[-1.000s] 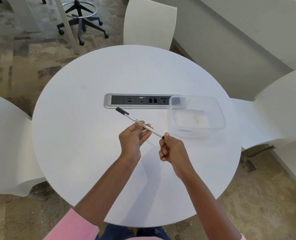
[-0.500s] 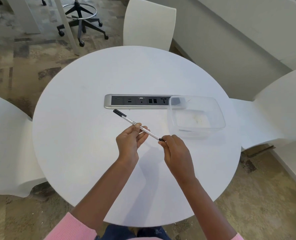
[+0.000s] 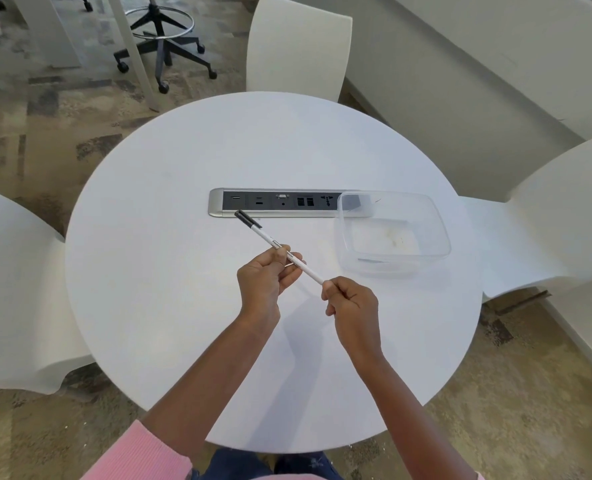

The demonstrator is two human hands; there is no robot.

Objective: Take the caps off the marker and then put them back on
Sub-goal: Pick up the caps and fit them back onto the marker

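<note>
A thin white marker (image 3: 270, 242) is held slantwise above the round white table (image 3: 170, 271). Its far left end carries a black cap (image 3: 247, 219), which points toward the power strip. My left hand (image 3: 267, 278) pinches the barrel near its middle between thumb and fingers. My right hand (image 3: 350, 303) is closed around the near right end. The fingers of that hand hide whatever is on that end.
A silver and black power strip (image 3: 280, 202) is set into the table's middle. A clear plastic container (image 3: 440, 220) sits to its right, overlapping its end. White chairs stand at the far side (image 3: 298, 46), left (image 3: 10, 289) and right (image 3: 547, 220).
A black tip showed at the marker's near end by my right hand; the fingers now cover it. The marker's capped far end has swung up toward the power strip.
</note>
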